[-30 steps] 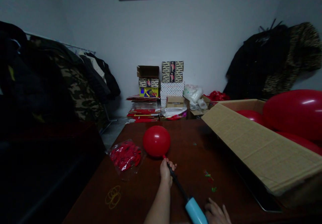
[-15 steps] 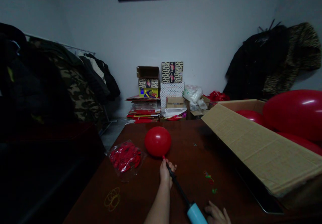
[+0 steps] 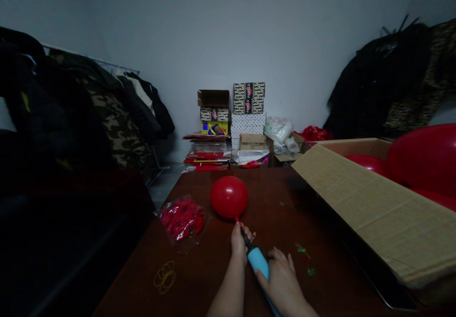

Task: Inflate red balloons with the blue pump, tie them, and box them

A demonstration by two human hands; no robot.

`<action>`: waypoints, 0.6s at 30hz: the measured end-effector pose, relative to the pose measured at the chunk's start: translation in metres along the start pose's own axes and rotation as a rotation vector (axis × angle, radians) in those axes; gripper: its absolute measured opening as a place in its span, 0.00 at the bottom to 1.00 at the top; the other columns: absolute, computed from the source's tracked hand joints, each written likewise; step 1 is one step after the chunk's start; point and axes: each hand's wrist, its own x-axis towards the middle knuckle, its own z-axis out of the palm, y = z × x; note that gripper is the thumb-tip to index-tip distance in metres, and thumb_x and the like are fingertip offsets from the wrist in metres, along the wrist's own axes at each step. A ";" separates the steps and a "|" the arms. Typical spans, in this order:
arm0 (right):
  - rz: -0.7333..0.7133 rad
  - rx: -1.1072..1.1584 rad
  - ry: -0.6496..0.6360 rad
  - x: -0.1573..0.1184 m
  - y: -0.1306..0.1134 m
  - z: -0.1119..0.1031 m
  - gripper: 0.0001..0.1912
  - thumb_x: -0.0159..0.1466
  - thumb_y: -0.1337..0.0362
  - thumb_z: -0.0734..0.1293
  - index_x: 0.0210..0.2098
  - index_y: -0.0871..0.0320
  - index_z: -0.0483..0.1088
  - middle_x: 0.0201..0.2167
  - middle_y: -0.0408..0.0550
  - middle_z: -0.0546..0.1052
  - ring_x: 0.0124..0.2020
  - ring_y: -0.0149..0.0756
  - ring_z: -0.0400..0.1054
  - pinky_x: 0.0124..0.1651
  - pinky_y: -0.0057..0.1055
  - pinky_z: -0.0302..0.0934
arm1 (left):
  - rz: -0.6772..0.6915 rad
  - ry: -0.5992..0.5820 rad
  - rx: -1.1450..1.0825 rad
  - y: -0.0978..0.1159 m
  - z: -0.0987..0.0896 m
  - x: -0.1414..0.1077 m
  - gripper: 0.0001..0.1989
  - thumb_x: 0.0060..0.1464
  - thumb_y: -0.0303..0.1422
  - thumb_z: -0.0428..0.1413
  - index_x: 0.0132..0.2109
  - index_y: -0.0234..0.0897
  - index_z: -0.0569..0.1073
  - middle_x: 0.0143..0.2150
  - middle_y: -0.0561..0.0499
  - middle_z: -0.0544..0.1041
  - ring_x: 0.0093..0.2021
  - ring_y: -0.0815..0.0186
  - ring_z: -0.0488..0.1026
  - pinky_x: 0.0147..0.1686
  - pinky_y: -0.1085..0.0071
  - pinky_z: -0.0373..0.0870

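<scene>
A round, partly inflated red balloon (image 3: 229, 197) sits over the brown table, its neck on the black nozzle end of a blue hand pump (image 3: 258, 263). My left hand (image 3: 241, 241) is closed around the balloon's neck and the nozzle. Lying over the blue barrel, my right hand (image 3: 281, 274) grips it, thumb on the near side and fingers on the far side. The pump slants from the balloon toward the bottom edge, and little of the black shaft shows.
Left on the table (image 3: 199, 279) are a clear bag of red balloons (image 3: 182, 218) and yellow rubber bands (image 3: 165, 277). Small coloured bits (image 3: 302, 250) lie right, beside a cardboard box (image 3: 363, 208) holding large red balloons (image 3: 427, 160). Stacked boxes (image 3: 248, 98) stand behind.
My right hand and the blue barrel have moved up and forward toward my left hand, covering most of the black shaft. The whole view has shifted slightly.
</scene>
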 end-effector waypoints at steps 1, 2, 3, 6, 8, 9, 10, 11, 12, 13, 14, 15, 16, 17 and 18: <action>0.006 0.001 0.000 0.002 -0.002 0.000 0.25 0.59 0.52 0.56 0.44 0.63 0.71 0.51 0.56 0.68 0.59 0.50 0.53 0.62 0.51 0.36 | -0.001 0.000 0.004 0.000 0.000 0.001 0.19 0.44 0.46 0.58 0.30 0.39 0.59 0.16 0.62 0.59 0.14 0.75 0.56 0.23 0.71 0.64; 0.011 0.002 0.001 0.003 -0.003 0.000 0.25 0.59 0.52 0.56 0.45 0.63 0.70 0.51 0.56 0.68 0.59 0.50 0.53 0.62 0.51 0.37 | 0.004 0.002 0.015 0.000 0.000 0.001 0.19 0.43 0.47 0.58 0.30 0.39 0.59 0.16 0.62 0.59 0.14 0.75 0.56 0.20 0.73 0.62; 0.014 0.000 0.004 0.003 -0.003 0.001 0.25 0.59 0.52 0.56 0.45 0.63 0.70 0.51 0.57 0.68 0.59 0.49 0.53 0.61 0.51 0.37 | 0.011 0.007 0.036 0.000 0.000 0.001 0.19 0.43 0.47 0.58 0.30 0.39 0.58 0.16 0.61 0.59 0.14 0.75 0.55 0.18 0.75 0.59; 0.015 -0.015 0.004 -0.005 0.001 0.003 0.25 0.60 0.52 0.54 0.44 0.62 0.71 0.51 0.56 0.68 0.59 0.50 0.53 0.61 0.52 0.36 | 0.021 0.024 0.118 -0.001 0.001 0.001 0.19 0.44 0.47 0.56 0.29 0.40 0.57 0.16 0.61 0.59 0.13 0.76 0.54 0.13 0.78 0.49; 0.005 -0.034 -0.002 -0.012 0.004 0.003 0.24 0.59 0.51 0.55 0.43 0.61 0.71 0.52 0.56 0.68 0.60 0.51 0.51 0.61 0.53 0.34 | 0.020 0.034 0.148 -0.002 0.002 0.000 0.19 0.44 0.47 0.55 0.29 0.40 0.56 0.16 0.61 0.58 0.12 0.76 0.53 0.12 0.78 0.46; -0.002 -0.041 -0.008 -0.015 0.006 0.004 0.24 0.58 0.52 0.56 0.43 0.61 0.71 0.52 0.56 0.68 0.60 0.51 0.50 0.61 0.53 0.33 | 0.021 0.037 0.155 -0.001 0.003 -0.001 0.19 0.45 0.47 0.55 0.29 0.40 0.56 0.16 0.61 0.58 0.12 0.76 0.53 0.12 0.78 0.45; -0.009 -0.046 -0.014 -0.018 0.008 0.004 0.24 0.58 0.52 0.57 0.43 0.61 0.71 0.52 0.56 0.68 0.60 0.51 0.50 0.62 0.53 0.33 | 0.024 0.040 0.158 -0.001 0.004 -0.002 0.19 0.45 0.47 0.55 0.29 0.40 0.55 0.16 0.61 0.58 0.12 0.76 0.53 0.11 0.78 0.45; -0.016 -0.049 -0.023 -0.021 0.011 0.005 0.23 0.57 0.52 0.58 0.44 0.61 0.71 0.52 0.57 0.68 0.61 0.51 0.49 0.62 0.53 0.32 | 0.027 0.044 0.157 -0.001 0.005 -0.003 0.18 0.45 0.46 0.55 0.29 0.40 0.55 0.16 0.61 0.58 0.12 0.76 0.53 0.11 0.78 0.45; -0.023 -0.049 -0.033 -0.024 0.014 0.007 0.23 0.57 0.52 0.59 0.44 0.61 0.71 0.52 0.57 0.68 0.61 0.51 0.49 0.62 0.53 0.32 | 0.030 0.049 0.155 0.000 0.006 -0.004 0.18 0.45 0.46 0.55 0.29 0.40 0.55 0.16 0.61 0.58 0.12 0.76 0.53 0.11 0.78 0.45; -0.034 -0.049 -0.045 -0.027 0.019 0.009 0.24 0.56 0.52 0.59 0.44 0.62 0.71 0.52 0.57 0.68 0.61 0.52 0.49 0.62 0.54 0.32 | 0.033 0.053 0.150 0.000 0.007 -0.005 0.18 0.45 0.45 0.55 0.29 0.40 0.56 0.16 0.61 0.58 0.12 0.76 0.53 0.11 0.79 0.45; -0.047 -0.050 -0.050 -0.030 0.025 0.012 0.24 0.56 0.52 0.60 0.44 0.62 0.71 0.51 0.58 0.69 0.61 0.53 0.49 0.61 0.54 0.32 | 0.035 0.058 0.145 0.000 0.007 -0.006 0.17 0.45 0.45 0.55 0.29 0.40 0.56 0.16 0.61 0.58 0.12 0.76 0.53 0.11 0.79 0.45; -0.058 -0.054 -0.047 -0.035 0.031 0.016 0.24 0.55 0.52 0.61 0.43 0.62 0.71 0.51 0.58 0.69 0.61 0.53 0.50 0.61 0.55 0.33 | 0.035 0.061 0.139 0.001 0.007 -0.006 0.17 0.45 0.44 0.55 0.29 0.40 0.55 0.16 0.61 0.58 0.12 0.76 0.53 0.11 0.79 0.45; -0.069 -0.060 -0.042 -0.041 0.039 0.021 0.22 0.55 0.53 0.61 0.42 0.61 0.72 0.51 0.57 0.69 0.60 0.54 0.50 0.61 0.56 0.34 | 0.035 0.062 0.133 0.001 0.007 -0.006 0.17 0.45 0.44 0.55 0.29 0.40 0.55 0.16 0.61 0.58 0.12 0.76 0.53 0.11 0.79 0.44; -0.064 -0.070 -0.015 -0.047 0.047 0.027 0.19 0.55 0.56 0.62 0.41 0.60 0.72 0.50 0.56 0.70 0.60 0.53 0.52 0.61 0.56 0.36 | 0.034 0.059 0.129 0.001 0.007 -0.006 0.18 0.44 0.44 0.56 0.28 0.40 0.55 0.16 0.61 0.58 0.12 0.76 0.53 0.11 0.79 0.44; -0.050 -0.081 0.016 -0.054 0.055 0.032 0.15 0.56 0.61 0.60 0.39 0.58 0.73 0.49 0.53 0.72 0.59 0.52 0.54 0.60 0.56 0.38 | 0.034 0.055 0.125 0.001 0.007 -0.006 0.18 0.44 0.44 0.56 0.28 0.40 0.55 0.16 0.61 0.58 0.12 0.76 0.53 0.12 0.79 0.44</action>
